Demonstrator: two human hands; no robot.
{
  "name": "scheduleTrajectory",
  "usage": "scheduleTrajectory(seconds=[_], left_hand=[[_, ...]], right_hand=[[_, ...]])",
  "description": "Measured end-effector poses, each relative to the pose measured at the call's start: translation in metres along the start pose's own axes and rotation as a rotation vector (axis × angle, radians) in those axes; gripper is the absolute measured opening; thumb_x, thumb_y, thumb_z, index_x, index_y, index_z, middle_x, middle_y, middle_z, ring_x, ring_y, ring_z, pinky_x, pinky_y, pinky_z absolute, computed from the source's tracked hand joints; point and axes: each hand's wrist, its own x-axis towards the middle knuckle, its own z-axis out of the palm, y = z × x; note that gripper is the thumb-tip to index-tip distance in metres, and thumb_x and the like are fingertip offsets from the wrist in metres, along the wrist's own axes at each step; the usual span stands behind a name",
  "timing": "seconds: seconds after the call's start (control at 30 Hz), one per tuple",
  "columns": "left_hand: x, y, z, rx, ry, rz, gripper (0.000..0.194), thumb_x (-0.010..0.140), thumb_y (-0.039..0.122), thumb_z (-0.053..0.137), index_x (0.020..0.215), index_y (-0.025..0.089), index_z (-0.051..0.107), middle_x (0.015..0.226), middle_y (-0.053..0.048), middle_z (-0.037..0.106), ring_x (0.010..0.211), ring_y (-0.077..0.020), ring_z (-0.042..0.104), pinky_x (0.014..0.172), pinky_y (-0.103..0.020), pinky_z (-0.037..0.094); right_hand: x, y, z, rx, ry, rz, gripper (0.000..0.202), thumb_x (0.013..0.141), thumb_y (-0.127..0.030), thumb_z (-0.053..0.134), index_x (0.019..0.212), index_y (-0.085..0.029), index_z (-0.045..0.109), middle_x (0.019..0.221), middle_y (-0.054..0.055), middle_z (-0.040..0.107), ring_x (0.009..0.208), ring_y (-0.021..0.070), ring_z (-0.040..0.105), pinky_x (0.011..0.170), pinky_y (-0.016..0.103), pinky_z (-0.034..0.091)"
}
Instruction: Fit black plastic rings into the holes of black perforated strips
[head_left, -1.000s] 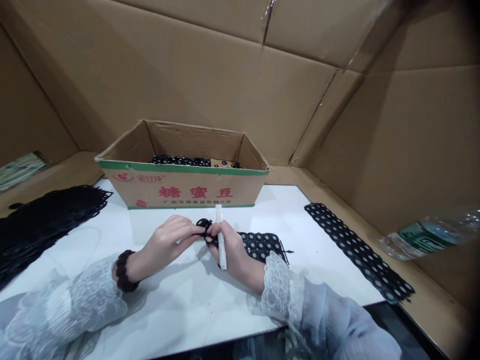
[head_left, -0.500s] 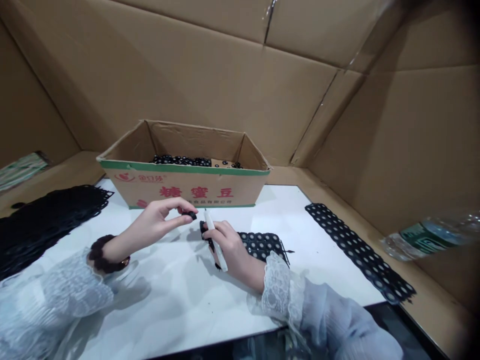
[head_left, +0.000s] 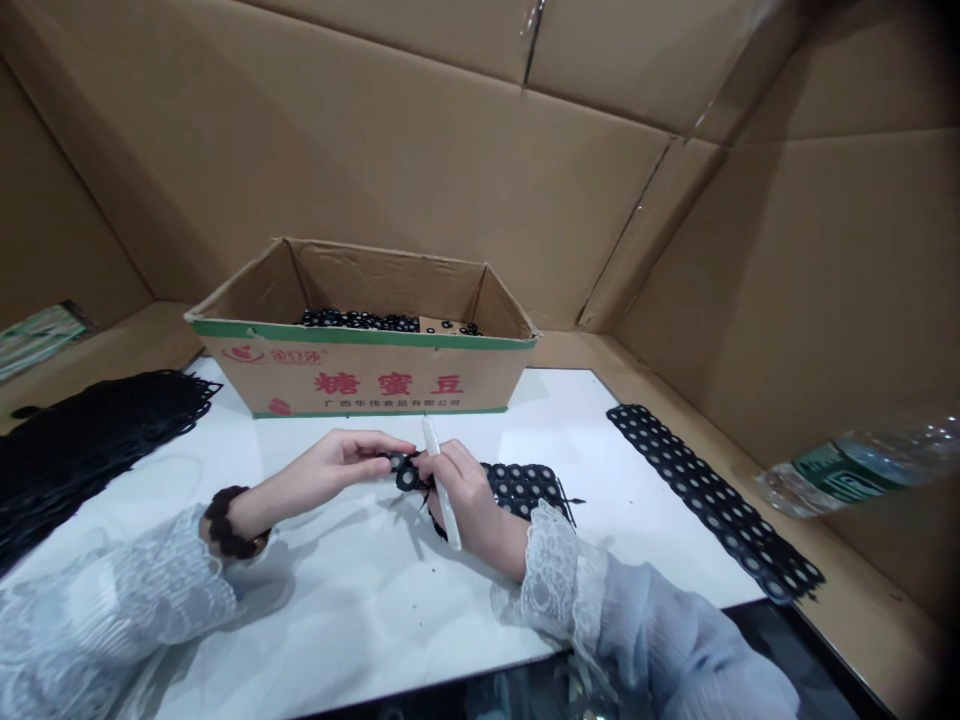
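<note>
My left hand (head_left: 326,470), reaching in from the left, pinches the left end of small black ring-shaped pieces (head_left: 407,473) between thumb and fingers. My right hand (head_left: 478,512) is closed round a slim white pen-like tool (head_left: 442,485) that points up and away. Its fingertips also touch the right side of the black pieces. Part of a black sheet (head_left: 525,484) with rows of pale round spots lies on the white board, partly behind my right hand. Whether the small pieces join that sheet is hidden by my fingers.
An open cardboard box (head_left: 375,372) holding black rings stands behind my hands. A pile of black strips (head_left: 90,440) lies at left. On the right are a long spotted black strip (head_left: 705,490) and a plastic bottle (head_left: 855,465). Cardboard walls (head_left: 390,140) enclose the work area.
My left hand has moved right and slightly down, bringing its black piece against the pieces at my right hand. My right hand stays nearly in place with the white tool.
</note>
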Motion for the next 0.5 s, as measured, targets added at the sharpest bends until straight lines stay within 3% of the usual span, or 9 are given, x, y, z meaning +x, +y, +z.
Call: scheduleTrajectory(seconds=[0.1,0.2,0.4,0.5], left_hand=[[-0.001,0.005,-0.001,-0.008,-0.025,-0.002,0.032,0.086,0.034,0.053,0.115,0.023,0.061,0.118,-0.007,0.062,0.104,-0.0242,0.06,0.089,-0.038,0.049],[-0.003,0.007,0.004,0.197,-0.013,0.111,0.032,0.087,0.033,0.052,0.116,0.024,0.06,0.115,-0.007,0.063,0.103,-0.0229,0.06,0.087,-0.036,0.05],[-0.012,-0.012,0.03,0.745,0.311,0.543,0.024,0.087,0.018,0.05,0.109,0.02,0.06,0.092,-0.006,0.067,0.085,-0.0163,0.061,0.078,-0.029,0.05],[-0.018,-0.003,0.024,0.78,0.524,0.559,0.015,0.085,0.018,0.053,0.098,0.019,0.061,0.09,-0.005,0.067,0.082,-0.0156,0.062,0.078,-0.028,0.05]], right_hand=[[0.0,-0.001,-0.003,-0.006,0.008,0.005,0.013,0.081,-0.01,0.042,0.088,-0.019,0.05,0.074,0.005,0.053,0.069,0.0183,0.048,0.062,0.031,0.043],[0.002,-0.002,-0.006,0.005,0.022,0.0,0.014,0.08,-0.009,0.042,0.087,-0.019,0.05,0.072,0.005,0.054,0.067,0.018,0.048,0.061,0.03,0.043],[0.002,-0.001,-0.001,0.152,0.046,0.158,0.013,0.074,-0.009,0.046,0.08,-0.02,0.046,0.075,0.002,0.054,0.07,0.0154,0.053,0.064,0.027,0.045],[-0.002,0.007,0.004,0.192,0.066,0.31,0.011,0.073,-0.011,0.047,0.079,-0.02,0.045,0.073,0.0,0.054,0.067,0.0138,0.053,0.061,0.025,0.045]])
